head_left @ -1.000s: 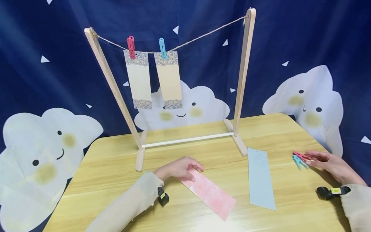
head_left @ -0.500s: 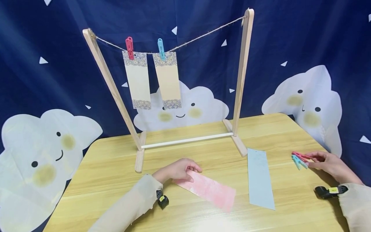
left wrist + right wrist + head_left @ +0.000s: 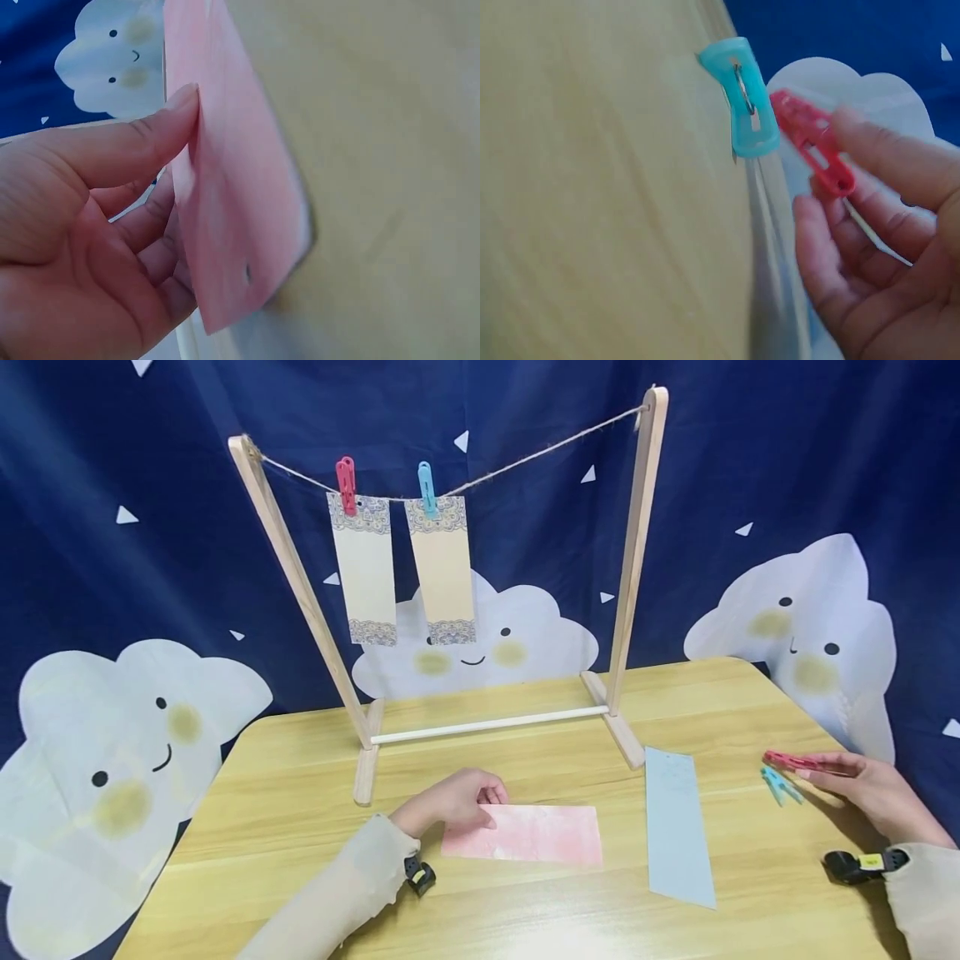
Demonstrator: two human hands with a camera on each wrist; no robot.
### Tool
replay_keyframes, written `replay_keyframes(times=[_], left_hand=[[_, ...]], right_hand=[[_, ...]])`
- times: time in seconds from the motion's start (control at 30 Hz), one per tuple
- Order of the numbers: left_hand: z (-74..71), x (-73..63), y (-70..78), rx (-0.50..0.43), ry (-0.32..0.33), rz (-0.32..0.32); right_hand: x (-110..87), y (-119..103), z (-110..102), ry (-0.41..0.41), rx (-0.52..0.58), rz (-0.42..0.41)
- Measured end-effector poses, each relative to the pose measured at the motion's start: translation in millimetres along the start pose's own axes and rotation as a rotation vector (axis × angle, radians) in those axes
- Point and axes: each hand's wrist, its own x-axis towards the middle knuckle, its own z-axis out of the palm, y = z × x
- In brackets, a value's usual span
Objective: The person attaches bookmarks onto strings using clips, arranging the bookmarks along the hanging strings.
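Observation:
My left hand (image 3: pixel 463 798) pinches a pink paper card (image 3: pixel 543 835) by its upper long edge, between thumb and fingers. In the left wrist view the card (image 3: pixel 236 172) stands tilted at the tabletop, with a small hole near one end. At the right, my right hand (image 3: pixel 873 789) holds a red clothespin (image 3: pixel 783 762) between thumb and fingers. Just below it on the table lies a light blue clothespin (image 3: pixel 780 787), untouched. The right wrist view has the red clothespin (image 3: pixel 810 139) slightly blurred beside the blue one (image 3: pixel 746 105).
A light blue card (image 3: pixel 678 827) lies between the hands. Behind stands a wooden frame (image 3: pixel 637 552) with a string (image 3: pixel 555 446). On the string hang a white card (image 3: pixel 365 577) under a red clothespin (image 3: pixel 346 485) and a cream card (image 3: pixel 442 568) under a blue clothespin (image 3: pixel 427 489).
The pink card has turned from slanting to nearly level across the table in my left hand. My right hand has drawn the red clothespin slightly away from the blue one.

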Motion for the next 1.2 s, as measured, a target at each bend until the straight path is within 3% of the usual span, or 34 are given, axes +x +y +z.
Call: replay_keyframes(times=[0.27,0.43,0.5,0.63,0.87,1.03,1.2], left_hand=[[-8.4,-7.0,-4.8,-0.041,0.018,-0.028],[-15.7,-11.9,-4.7,-0.105,0.044,-0.049],[-19.4,-12.3,-4.6,-0.132,0.058,-0.033],[-27.9,-11.3,-5.1,-0.192,0.098,0.013],[-40.0,-8.0,-9.3,-0.339,0.253,0.017],[-46.0,-4.4,-10.4,-0.468,0.379,-0.043],[-53.0,1.1,-5.6,-0.521,0.515,-0.091]], right_hand=[[-2.4,-25.7,-5.0,0.037,0.128,0.003],[-2.4,-50.8,-1.6,-0.001,0.287,-0.086],[-1.2,-62.0,1.2,-0.029,0.335,-0.119],[3.0,-87.8,10.5,-0.068,0.312,-0.149],[16.1,-132.0,33.6,-0.187,0.389,-0.238],[25.5,-165.5,44.9,-0.189,0.293,-0.24],[40.4,-201.3,49.6,-0.179,0.25,-0.286]])
